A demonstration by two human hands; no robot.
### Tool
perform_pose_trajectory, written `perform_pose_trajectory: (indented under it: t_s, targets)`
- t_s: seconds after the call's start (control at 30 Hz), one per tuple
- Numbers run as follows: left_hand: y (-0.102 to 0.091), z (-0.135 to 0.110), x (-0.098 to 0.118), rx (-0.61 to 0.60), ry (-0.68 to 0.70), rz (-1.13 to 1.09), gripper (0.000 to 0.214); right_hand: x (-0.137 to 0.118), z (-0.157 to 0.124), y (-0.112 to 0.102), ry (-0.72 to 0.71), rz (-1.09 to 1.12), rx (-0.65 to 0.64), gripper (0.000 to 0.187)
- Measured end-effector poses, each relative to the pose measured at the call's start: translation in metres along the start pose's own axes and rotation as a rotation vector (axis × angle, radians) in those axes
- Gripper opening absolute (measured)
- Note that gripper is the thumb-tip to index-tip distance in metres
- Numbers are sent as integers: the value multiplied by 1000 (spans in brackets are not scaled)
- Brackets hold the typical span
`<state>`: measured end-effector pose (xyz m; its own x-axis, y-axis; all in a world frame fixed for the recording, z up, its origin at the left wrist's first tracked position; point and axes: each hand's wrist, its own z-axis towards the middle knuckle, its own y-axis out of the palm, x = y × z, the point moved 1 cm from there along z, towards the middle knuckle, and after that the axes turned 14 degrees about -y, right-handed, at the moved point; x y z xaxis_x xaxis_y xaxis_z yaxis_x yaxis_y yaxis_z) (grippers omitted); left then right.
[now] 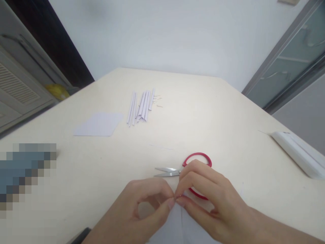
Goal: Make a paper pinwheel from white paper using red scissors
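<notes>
My left hand (144,210) is closed in a pinch, thumb against index finger. My right hand (213,200) pinches likewise, its fingertips meeting those of the left. Whatever lies between the fingertips is too small to make out. Below both hands is a sheet of white paper (175,225) with a line running down it, partly covered by the hands. Just beyond the fingers lie scissors (169,171) with red handles, their blades slightly apart. The right hand hides part of the handles.
Several rolled paper tubes (144,105) lie farther back, with small scraps (157,98) beside them. A stack of white paper (99,124) is at left. A white box-like object (299,154) rests at the right edge, and a pixelated object (22,173) at the left.
</notes>
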<state>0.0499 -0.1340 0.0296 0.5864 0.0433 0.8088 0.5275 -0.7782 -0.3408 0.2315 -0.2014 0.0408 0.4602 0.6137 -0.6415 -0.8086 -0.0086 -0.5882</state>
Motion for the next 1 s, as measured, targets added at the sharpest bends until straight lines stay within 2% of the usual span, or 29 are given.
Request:
perform_pose_trajectory:
  t_s: [0.27, 0.4, 0.63, 0.83, 1.0]
  targets:
    - [0, -2, -3, 136, -2, -22, 13, -5, 4, -5, -122, -54, 36, 14]
    - [-1, -1, 2, -5, 39, -67, 23, -6, 3, -4, -136, -99, 55, 10]
    - [-1, -1, 3, -17, 51, -84, 22, -12, 1, -7, -224, -255, 84, 14]
    - [-1, -4, 6, -37, 87, -136, 24, -15, 4, -7, -361, -349, 109, 30]
    - [-1, -7, 6, -41, 100, -165, 24, -13, 3, -5, -387, -372, 107, 24]
